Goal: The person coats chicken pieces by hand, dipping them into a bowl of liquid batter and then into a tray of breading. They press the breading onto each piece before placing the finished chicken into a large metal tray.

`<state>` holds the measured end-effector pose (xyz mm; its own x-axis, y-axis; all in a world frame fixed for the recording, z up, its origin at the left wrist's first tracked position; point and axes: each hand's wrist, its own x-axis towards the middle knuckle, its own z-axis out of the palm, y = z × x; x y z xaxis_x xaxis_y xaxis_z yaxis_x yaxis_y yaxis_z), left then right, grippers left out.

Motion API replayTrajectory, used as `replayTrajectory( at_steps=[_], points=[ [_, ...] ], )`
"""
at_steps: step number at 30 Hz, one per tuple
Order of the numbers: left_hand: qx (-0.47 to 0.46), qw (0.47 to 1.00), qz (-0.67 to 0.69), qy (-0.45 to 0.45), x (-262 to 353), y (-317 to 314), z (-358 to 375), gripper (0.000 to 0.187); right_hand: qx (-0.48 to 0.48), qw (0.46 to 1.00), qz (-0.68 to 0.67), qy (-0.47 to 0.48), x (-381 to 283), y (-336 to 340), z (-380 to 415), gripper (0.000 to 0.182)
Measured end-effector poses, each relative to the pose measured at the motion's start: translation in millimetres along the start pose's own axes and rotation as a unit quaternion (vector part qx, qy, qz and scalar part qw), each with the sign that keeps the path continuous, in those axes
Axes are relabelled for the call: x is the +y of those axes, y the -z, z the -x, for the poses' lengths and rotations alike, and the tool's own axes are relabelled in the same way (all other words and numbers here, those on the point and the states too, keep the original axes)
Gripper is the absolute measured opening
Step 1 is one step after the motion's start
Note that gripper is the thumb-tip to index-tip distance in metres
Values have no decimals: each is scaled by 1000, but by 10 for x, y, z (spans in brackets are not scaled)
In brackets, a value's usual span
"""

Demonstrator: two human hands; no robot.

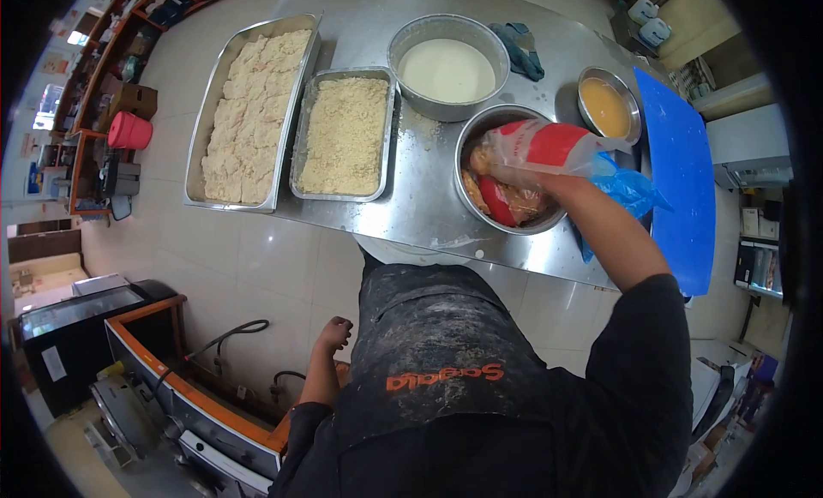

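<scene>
My right hand (559, 184) is at a clear plastic bag (549, 147) with red print, over a round metal bowl (464, 192). The bag hides most of the fingers, which seem closed on it. Raw meat pieces, probably chicken (533, 205), lie in the bowl along with more red-printed plastic. A light brown piece (482, 161) shows at the bag's left end. My left hand (335, 333) hangs low beside my apron (437, 327), away from the table, its fingers curled with nothing visible in them.
Left on the metal table (351, 27) are a deep tray of flour-coated pieces (253, 112) and a tray of crumbly coating (345, 134). Behind the bowl stands a pot of whitish liquid (446, 69). Rightward are an orange-liquid bowl (604, 108), blue bag (624, 186) and blue board (681, 181).
</scene>
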<state>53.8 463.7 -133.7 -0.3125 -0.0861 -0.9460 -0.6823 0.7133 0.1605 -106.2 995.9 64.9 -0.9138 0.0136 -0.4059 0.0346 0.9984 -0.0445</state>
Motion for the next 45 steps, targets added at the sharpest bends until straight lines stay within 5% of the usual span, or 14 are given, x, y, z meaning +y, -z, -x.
replayTrajectory(
  at_steps=[13, 18, 21, 24, 26, 32, 37, 45],
  points=[
    [-49, 998, -12, 42, -924, -235, -80, 31, -45, 987, -105, 110, 112, 183, -159, 39],
    [-56, 997, -32, 47, -820, -282, 87, 26, -108, 967, -156, 171, 140, 392, 79, 39],
    [-74, 993, 89, 33, -1128, -348, -313, 28, -92, 978, -114, 147, 69, 357, 191, 39],
    [-43, 998, -40, 20, -868, -265, -216, 31, -56, 987, -105, 106, 112, 259, 252, 39],
    [-57, 994, -51, -76, -1130, -234, -485, 34, -33, 987, -130, 91, 200, 197, 273, 39],
    [-75, 989, -115, -62, -1060, -165, -603, 39, 18, 964, -248, 92, 228, 95, 267, 39],
    [-109, 988, -105, -1, -1028, -230, -508, 37, -78, 989, 128, 2, -346, 393, 98, 32],
    [-127, 989, -37, 60, -708, -252, 103, 31, -48, 991, 112, 55, -301, 157, -122, 31]
  ],
)
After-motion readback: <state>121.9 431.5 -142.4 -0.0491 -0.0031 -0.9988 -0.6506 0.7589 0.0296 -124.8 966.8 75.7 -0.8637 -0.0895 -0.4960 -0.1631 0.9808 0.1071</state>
